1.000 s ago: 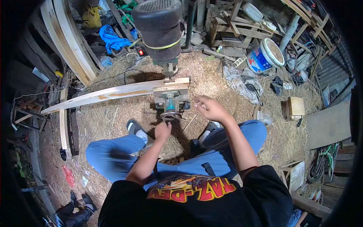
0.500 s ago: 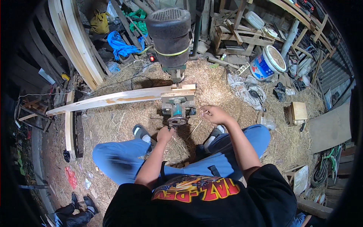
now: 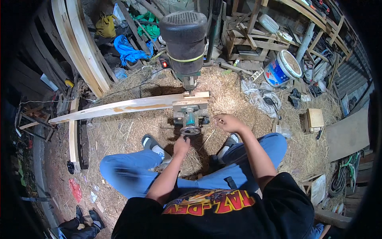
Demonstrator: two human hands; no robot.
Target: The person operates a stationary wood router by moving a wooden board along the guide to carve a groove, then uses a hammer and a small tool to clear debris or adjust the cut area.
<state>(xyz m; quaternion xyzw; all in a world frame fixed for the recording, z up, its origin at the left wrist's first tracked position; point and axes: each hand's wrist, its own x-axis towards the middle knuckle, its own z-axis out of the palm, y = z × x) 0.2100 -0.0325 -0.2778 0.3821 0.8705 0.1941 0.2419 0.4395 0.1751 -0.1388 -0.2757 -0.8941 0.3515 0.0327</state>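
In front of me stands a drilling or mortising machine with a dark, vented motor (image 3: 184,40); its tool tip comes down at the wood. A long pale board (image 3: 131,105) lies held at its right end in the machine's clamp (image 3: 190,104), a short wood block along its front. Below the clamp is a round metal handwheel (image 3: 190,130). My left hand (image 3: 182,145) is closed at the wheel's lower edge, apparently on its grip. My right hand (image 3: 228,123) is curled just right of the clamp base, fingers bent around something too small to make out.
A wood support (image 3: 73,139) props the board's left part. Long planks (image 3: 79,44) lean at the back left. A white-and-blue bucket (image 3: 283,68) and a wooden box (image 3: 314,119) stand right. Shavings (image 3: 227,87) cover the floor. Another person's feet (image 3: 94,218) show lower left.
The view has shifted slightly. My left hand has moved a little to the right beneath the handwheel. My right hand stays beside the clamp base, and the board remains in the clamp.
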